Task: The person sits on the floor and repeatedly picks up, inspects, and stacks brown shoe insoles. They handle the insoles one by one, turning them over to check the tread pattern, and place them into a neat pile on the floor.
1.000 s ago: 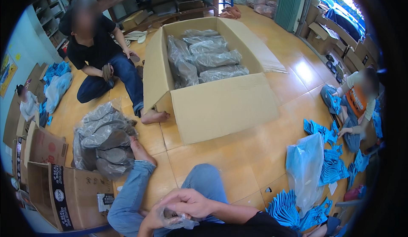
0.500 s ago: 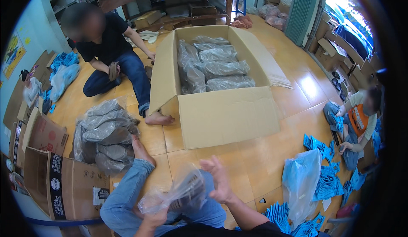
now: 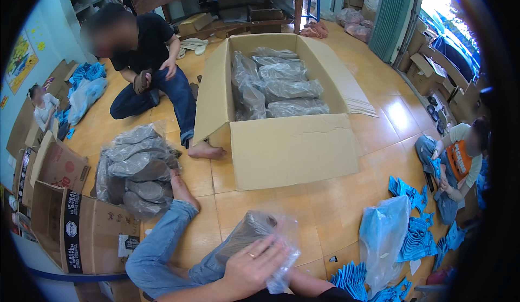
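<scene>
A clear plastic bag (image 3: 246, 231) with a stack of grey-brown flat pieces in it is above my lap. My left hand (image 3: 255, 262) lies across the bag's near side, fingers together and pressed on the film, with a ring on one finger. My right forearm reaches in from the lower right, and the right hand is mostly hidden behind the bag and the left hand. Left of my bare foot is a pile of similar filled bags (image 3: 142, 166). More grey bags (image 3: 292, 88) fill the large open cardboard box (image 3: 295, 153) ahead.
A co-worker in black (image 3: 149, 47) sits at the far left, holding brown flat pieces (image 3: 142, 81). An open carton (image 3: 103, 237) stands at my left. Blue cut pieces (image 3: 417, 237) and a clear bag of blue pieces (image 3: 383, 237) lie at right, near another seated person (image 3: 455, 158).
My left hand has come up and right onto the bag. The right hand, raised and spread before, has gone behind it. The bag is now straighter and smoother. The co-worker's hand has left the box.
</scene>
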The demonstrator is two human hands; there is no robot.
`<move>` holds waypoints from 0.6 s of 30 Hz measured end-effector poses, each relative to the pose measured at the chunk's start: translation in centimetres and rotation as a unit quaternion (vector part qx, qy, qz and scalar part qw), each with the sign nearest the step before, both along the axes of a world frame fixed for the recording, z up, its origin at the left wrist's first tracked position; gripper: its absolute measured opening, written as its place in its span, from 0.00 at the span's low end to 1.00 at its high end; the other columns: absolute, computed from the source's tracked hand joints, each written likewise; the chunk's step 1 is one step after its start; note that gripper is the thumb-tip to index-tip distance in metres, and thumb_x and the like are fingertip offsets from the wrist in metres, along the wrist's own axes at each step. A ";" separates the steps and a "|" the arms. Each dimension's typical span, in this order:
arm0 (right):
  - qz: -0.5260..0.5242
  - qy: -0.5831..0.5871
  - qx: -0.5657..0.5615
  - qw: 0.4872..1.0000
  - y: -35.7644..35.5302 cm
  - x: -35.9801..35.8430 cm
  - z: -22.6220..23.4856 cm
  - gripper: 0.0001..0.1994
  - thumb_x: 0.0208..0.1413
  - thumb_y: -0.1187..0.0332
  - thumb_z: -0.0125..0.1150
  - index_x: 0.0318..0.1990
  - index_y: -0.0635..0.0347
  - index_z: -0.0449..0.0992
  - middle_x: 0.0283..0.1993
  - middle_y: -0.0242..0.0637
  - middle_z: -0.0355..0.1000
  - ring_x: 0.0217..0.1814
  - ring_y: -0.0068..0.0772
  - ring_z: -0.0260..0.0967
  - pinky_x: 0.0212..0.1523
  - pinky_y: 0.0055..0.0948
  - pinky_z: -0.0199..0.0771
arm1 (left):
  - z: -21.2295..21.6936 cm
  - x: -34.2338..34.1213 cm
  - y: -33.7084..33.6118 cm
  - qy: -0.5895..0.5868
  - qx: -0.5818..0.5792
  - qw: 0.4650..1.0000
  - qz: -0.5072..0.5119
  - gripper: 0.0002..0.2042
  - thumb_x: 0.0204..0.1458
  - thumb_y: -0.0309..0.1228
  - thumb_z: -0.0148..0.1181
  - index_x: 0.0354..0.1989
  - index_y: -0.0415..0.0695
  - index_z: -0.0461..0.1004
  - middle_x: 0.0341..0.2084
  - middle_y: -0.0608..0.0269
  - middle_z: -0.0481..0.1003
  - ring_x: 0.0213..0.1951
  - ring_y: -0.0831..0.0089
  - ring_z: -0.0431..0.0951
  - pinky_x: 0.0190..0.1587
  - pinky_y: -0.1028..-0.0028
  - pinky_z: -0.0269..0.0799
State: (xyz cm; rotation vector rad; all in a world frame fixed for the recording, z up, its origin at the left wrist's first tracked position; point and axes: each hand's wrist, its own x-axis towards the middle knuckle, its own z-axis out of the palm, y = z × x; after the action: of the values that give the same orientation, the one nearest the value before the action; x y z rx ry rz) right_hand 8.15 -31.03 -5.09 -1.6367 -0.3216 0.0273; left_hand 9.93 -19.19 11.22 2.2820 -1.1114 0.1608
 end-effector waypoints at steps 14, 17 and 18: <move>0.029 0.178 0.338 0.924 0.8 3.6 5.4 0.52 0.42 0.58 0.70 0.69 0.64 0.41 0.66 0.44 0.54 0.68 0.38 0.52 0.67 0.39 0.52 | -12.6 -2.1 5.3 0.434 -0.390 0.805 0.108 0.77 0.31 0.52 0.78 0.61 0.41 0.03 0.69 0.42 0.32 0.70 0.53 0.40 0.68 0.60 0.42; 0.055 0.058 0.083 0.993 1.7 4.6 6.1 0.53 0.42 0.51 0.69 0.69 0.66 0.41 0.67 0.54 0.50 0.71 0.50 0.47 0.69 0.43 0.48 | -13.1 -2.2 7.2 0.534 -0.296 0.787 0.086 0.61 0.35 0.42 0.76 0.69 0.37 0.32 0.63 0.48 0.54 0.64 0.57 0.56 0.65 0.63 0.52; 0.054 -0.012 -0.022 0.998 1.6 5.3 6.4 0.53 0.43 0.49 0.68 0.69 0.67 0.41 0.67 0.56 0.48 0.71 0.53 0.46 0.70 0.44 0.46 | -12.9 -2.0 7.4 0.545 -0.306 0.774 0.106 0.54 0.35 0.38 0.74 0.67 0.36 0.40 0.60 0.50 0.59 0.62 0.58 0.60 0.64 0.63 0.54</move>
State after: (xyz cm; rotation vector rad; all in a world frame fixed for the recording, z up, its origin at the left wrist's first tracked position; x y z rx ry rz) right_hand 13.44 -29.41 1.31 -1.6619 -0.4306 0.0969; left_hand 7.90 -11.76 -1.69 1.4421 -0.1180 -0.5792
